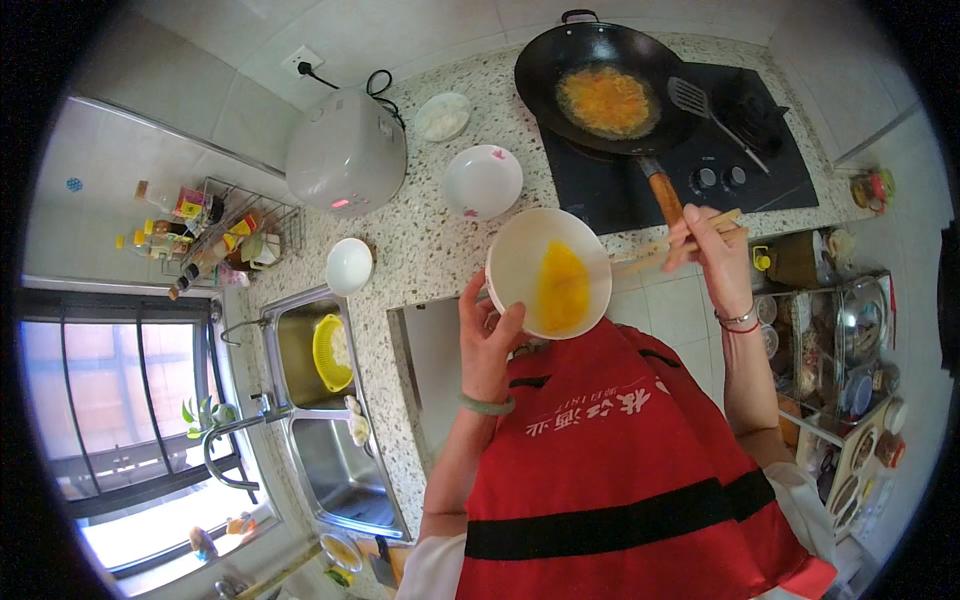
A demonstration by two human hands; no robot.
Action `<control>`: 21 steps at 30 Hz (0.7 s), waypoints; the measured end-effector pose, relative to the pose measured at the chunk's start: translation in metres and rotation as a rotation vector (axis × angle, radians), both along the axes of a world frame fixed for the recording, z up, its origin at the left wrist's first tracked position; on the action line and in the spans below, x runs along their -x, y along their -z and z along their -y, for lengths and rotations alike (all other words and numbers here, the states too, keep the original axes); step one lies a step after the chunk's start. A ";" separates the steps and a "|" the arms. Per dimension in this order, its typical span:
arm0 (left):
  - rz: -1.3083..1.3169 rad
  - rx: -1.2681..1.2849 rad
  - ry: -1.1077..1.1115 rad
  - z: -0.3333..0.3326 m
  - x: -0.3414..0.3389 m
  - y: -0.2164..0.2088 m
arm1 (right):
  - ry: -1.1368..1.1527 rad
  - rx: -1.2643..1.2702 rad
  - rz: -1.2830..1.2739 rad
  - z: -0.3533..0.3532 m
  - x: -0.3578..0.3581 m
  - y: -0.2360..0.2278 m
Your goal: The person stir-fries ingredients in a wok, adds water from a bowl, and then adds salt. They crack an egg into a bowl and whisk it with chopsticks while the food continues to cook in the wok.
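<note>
A white bowl (512, 262) with yellow beaten egg (563, 290) in it is tilted in front of my red apron. My left hand (488, 340) is closed on its left rim, thumb on the near side. Wooden chopsticks (652, 250) are pinched in my right hand (712, 248), to the right of the bowl. Their tips reach toward the bowl's right rim and are blurred. Beyond, a black wok (540, 72) on the hob holds orange-yellow food (607, 102) in liquid. Its wooden handle (664, 195) points toward me, close to my right hand.
A slotted spatula (690, 97) lies across the hob (790, 185) right of the wok. On the speckled counter are a white plate (483, 182), two small bowls (443, 117) (350, 267) and a rice cooker (345, 150). A double sink (340, 465) with a yellow colander (322, 350) is left.
</note>
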State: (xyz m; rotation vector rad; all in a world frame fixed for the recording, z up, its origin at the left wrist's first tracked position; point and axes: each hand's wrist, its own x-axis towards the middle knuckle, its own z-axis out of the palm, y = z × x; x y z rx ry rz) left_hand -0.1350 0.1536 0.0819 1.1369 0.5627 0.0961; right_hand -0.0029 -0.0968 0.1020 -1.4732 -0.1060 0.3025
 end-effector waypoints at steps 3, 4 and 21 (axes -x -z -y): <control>-0.013 -0.045 0.040 0.000 0.000 -0.001 | 0.034 0.039 0.035 -0.002 -0.002 0.005; -0.017 -0.075 0.068 -0.001 0.000 -0.001 | -0.017 0.012 -0.017 0.000 0.000 0.002; -0.018 -0.069 0.048 -0.003 0.000 -0.002 | 0.047 -0.030 0.012 -0.010 -0.002 -0.001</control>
